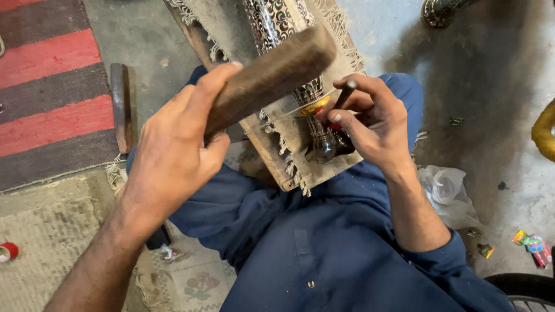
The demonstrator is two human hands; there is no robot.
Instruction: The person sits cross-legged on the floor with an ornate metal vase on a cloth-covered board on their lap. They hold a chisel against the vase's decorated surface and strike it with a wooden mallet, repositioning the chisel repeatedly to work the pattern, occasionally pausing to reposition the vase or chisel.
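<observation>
Engraved metalwork (277, 23), a long silver-coloured piece covered in dark scrolling pattern, lies along a fringed cloth (228, 23) on a wooden board (272, 162) that rests across the person's lap. The lap and legs are clothed in blue fabric (300, 242). The piece narrows toward the person into a ribbed neck with a brass-coloured ring (314, 107) around it.

Left of the board, on the grey floor, lies a red and grey striped rug (52, 92), with a flat dark bar (121, 107) just beside its edge.

The left hand (173, 156) is closed around a wooden block (272, 75), thumb on top and fingers wrapped beneath, holding it raised and tilted above the metalwork. The right hand (370, 124) pinches a thin dark punch (345, 95) between thumb and curled fingers, its lower end at the ringed neck; whether the tip touches the metal cannot be told.

A crumpled plastic bag (445, 190) sits near the right forearm, and small coloured wrappers (532, 242) lie farther right.
</observation>
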